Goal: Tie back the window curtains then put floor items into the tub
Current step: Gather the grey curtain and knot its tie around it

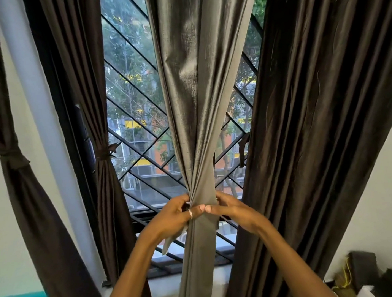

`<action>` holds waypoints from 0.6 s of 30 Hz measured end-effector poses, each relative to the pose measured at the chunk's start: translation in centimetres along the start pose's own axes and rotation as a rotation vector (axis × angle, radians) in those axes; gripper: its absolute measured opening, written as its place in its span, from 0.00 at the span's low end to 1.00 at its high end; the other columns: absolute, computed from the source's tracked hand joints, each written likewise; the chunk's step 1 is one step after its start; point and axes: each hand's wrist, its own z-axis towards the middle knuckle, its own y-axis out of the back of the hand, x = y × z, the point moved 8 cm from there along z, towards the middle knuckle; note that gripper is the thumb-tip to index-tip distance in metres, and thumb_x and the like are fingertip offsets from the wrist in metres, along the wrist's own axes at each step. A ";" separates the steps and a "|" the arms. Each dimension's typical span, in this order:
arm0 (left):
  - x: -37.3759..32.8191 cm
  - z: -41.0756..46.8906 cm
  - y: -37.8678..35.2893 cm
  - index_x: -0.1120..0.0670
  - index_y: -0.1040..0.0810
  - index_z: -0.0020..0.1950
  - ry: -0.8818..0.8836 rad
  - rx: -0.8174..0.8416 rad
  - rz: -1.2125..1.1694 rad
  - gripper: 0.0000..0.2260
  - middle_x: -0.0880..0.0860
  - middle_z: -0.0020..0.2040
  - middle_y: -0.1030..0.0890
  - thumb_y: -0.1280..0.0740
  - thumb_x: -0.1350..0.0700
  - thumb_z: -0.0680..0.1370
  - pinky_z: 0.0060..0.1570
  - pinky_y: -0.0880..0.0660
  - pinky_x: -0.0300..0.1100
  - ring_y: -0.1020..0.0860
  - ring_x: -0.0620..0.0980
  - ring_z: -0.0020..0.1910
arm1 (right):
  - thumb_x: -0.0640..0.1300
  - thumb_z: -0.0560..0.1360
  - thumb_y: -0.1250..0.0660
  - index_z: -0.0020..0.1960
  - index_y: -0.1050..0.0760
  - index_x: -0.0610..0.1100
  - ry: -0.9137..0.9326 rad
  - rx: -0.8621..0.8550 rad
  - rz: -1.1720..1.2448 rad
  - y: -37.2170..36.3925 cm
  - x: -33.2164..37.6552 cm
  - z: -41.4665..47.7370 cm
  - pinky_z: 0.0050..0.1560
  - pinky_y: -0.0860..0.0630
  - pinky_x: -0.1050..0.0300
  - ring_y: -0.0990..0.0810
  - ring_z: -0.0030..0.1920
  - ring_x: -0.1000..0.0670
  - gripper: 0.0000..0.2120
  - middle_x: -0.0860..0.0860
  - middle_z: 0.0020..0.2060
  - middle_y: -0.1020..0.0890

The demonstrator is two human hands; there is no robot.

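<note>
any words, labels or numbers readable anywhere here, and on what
No text can be read anywhere.
The yellow panels on the building outside: too blurred to tell whether they carry writing.
The middle curtain, gripped by the left hand and the right hand: plain fabric, no label shows.
The white box at lower right: no print shows.

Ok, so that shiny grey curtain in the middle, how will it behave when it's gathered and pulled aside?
The shiny grey curtain panel is probably floppy: it collapses into narrow folds where the left hand and right hand grip it. Its sheen suggests a slick weave, so it may slip from a loose tie. Released, it likely fans out.
</note>
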 end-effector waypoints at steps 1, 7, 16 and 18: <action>0.2 0.1 0.1 0.51 0.22 0.66 0.004 0.010 0.005 0.15 0.50 0.59 0.17 0.31 0.50 0.79 0.57 0.21 0.43 0.18 0.48 0.59 | 0.48 0.77 0.29 0.70 0.27 0.47 0.015 0.035 -0.003 -0.2 0.5 0.0 0.68 0.25 0.49 0.21 0.66 0.48 0.23 0.49 0.64 0.19; 0.5 0.4 0.9 0.48 0.21 0.64 0.011 -0.060 0.072 0.13 0.47 0.56 0.16 0.31 0.49 0.79 0.53 0.18 0.43 0.17 0.44 0.53 | 0.48 0.79 0.31 0.67 0.25 0.49 0.032 0.064 -0.015 -0.4 0.8 0.6 0.65 0.23 0.49 0.18 0.61 0.49 0.18 0.51 0.61 0.17; -0.1 0.9 0.4 0.42 0.25 0.65 -0.042 -0.091 0.224 0.12 0.40 0.57 0.19 0.35 0.46 0.81 0.51 0.22 0.35 0.20 0.38 0.55 | 0.68 0.72 0.30 0.59 0.19 0.54 0.088 -0.011 -0.462 2.3 1.8 1.5 0.59 0.20 0.45 0.17 0.55 0.55 0.24 0.56 0.54 0.15; 0.1 1.1 0.1 0.44 0.25 0.66 -0.050 -0.092 0.228 0.14 0.42 0.58 0.18 0.35 0.46 0.81 0.54 0.20 0.40 0.19 0.40 0.55 | 0.70 0.68 0.29 0.60 0.19 0.51 0.051 0.017 -0.516 3.0 2.0 1.4 0.59 0.20 0.44 0.17 0.55 0.54 0.29 0.55 0.54 0.15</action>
